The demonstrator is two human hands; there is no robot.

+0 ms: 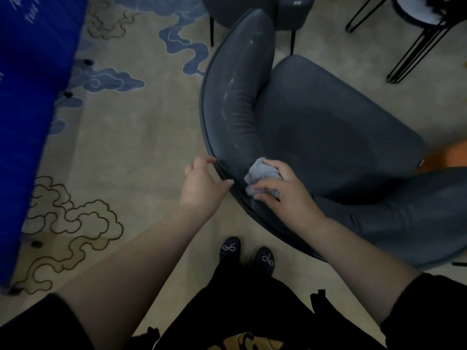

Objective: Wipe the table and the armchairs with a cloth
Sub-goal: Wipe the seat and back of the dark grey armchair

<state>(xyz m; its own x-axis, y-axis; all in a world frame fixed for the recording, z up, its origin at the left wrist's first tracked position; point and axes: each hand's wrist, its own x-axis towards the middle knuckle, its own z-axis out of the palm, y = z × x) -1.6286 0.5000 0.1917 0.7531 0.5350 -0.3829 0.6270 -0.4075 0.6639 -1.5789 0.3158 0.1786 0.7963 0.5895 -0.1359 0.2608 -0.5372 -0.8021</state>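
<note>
A dark grey armchair stands in front of me, its curved backrest toward me and pale dusty streaks on the inside of its back. My right hand grips a crumpled grey cloth and presses it on the inner side of the backrest near the rim. My left hand rests on the outer rim of the backrest, thumb and fingertips touching the edge, fingers loosely curved.
A blue covered surface fills the left edge. A second dark chair stands behind the armchair, and a black wire-legged stool at top right. Beige carpet with cloud patterns lies all round; my shoes stand close to the chair.
</note>
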